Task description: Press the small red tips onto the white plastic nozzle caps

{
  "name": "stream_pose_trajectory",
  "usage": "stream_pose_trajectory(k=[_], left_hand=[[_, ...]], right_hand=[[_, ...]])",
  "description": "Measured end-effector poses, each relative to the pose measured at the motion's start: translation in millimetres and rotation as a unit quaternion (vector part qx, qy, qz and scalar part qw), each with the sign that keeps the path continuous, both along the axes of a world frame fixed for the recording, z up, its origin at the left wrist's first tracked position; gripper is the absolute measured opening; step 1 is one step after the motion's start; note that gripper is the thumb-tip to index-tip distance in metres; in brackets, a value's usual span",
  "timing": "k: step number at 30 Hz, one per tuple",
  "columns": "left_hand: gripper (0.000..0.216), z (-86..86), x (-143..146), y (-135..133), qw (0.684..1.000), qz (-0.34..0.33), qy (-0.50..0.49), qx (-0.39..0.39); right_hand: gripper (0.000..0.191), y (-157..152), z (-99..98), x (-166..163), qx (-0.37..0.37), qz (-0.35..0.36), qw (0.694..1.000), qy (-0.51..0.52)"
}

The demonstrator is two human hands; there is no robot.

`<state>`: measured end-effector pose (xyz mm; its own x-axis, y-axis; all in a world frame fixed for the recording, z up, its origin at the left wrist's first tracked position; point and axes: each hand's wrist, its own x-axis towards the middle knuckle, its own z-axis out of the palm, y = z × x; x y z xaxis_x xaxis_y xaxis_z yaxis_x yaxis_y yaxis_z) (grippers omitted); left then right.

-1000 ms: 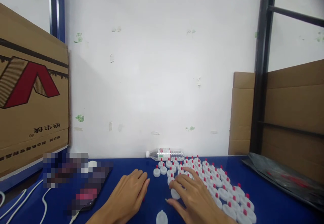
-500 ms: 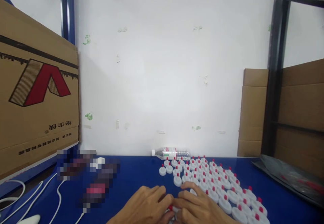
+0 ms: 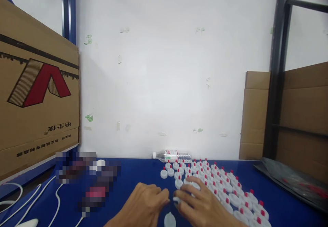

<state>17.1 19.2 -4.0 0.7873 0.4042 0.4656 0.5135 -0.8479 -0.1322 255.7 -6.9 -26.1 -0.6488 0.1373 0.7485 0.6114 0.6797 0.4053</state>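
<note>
Fingers curled and pressed together, my left hand (image 3: 145, 203) is closed above the blue table's front edge. Whatever it may pinch is hidden. My right hand (image 3: 201, 203) is bent around a small pale plastic piece (image 3: 176, 199), mostly covered by its fingers. Below and between the hands, a translucent white round cap (image 3: 169, 219) has a pointed top with no red tip showing. Beside and beyond my right hand stand many white round caps with red tips (image 3: 234, 198), grouped in loose rows.
A clear plastic bottle (image 3: 174, 156) lies against the white wall. Blurred devices with white cables (image 3: 58, 198) are on the left of the blue table (image 3: 138, 172). A large cardboard box (image 3: 41, 90) stands left; a grey plastic bag (image 3: 289, 179) lies right.
My hands have moved apart, and the red tip seen between them is out of sight. A white cap without a red tip now shows below them. My right fingers have loosened and lifted slightly.
</note>
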Motion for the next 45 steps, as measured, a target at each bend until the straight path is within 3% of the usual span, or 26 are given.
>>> stream_pose_trajectory(k=[5, 9, 13, 18, 22, 29, 36, 45], left_hand=[[0.036, 18.0, -21, 16, 0.990, 0.099, -0.073, -0.072], [0.031, 19.5, -30, 30, 0.978, 0.169, -0.061, -0.110], [0.022, 12.3, -35, 42, 0.976, 0.174, -0.027, -0.130], [0.026, 6.7, -38, 50, 0.974, 0.167, 0.004, -0.152], [0.023, 5.5, -37, 51, 0.970, 0.167, 0.007, -0.179], [0.013, 12.0, -38, 49, 0.958, 0.165, 0.003, -0.233], [0.021, 15.1, -38, 48, 0.948, 0.136, 0.013, -0.288], [0.018, 12.0, -35, 46, 0.945, 0.135, 0.001, -0.297]], right_hand=[[0.004, 4, 10.0, 14, -0.169, -0.061, 0.982, 0.052], [0.018, -4, 10.0, 13, -0.246, -0.069, 0.967, 0.023], [0.032, -11, 11.5, 8, -0.296, -0.094, 0.950, -0.039], [0.030, -14, 24.0, 4, -0.396, -0.123, 0.906, -0.087], [0.031, -13, 25.9, 6, -0.378, -0.117, 0.918, -0.037], [0.043, 4, 2.3, 25, -0.280, -0.187, 0.942, 0.004], [0.050, 5, 3.6, 26, -0.348, -0.199, 0.916, -0.025], [0.049, 7, 2.5, 26, -0.348, -0.187, 0.918, -0.022]])
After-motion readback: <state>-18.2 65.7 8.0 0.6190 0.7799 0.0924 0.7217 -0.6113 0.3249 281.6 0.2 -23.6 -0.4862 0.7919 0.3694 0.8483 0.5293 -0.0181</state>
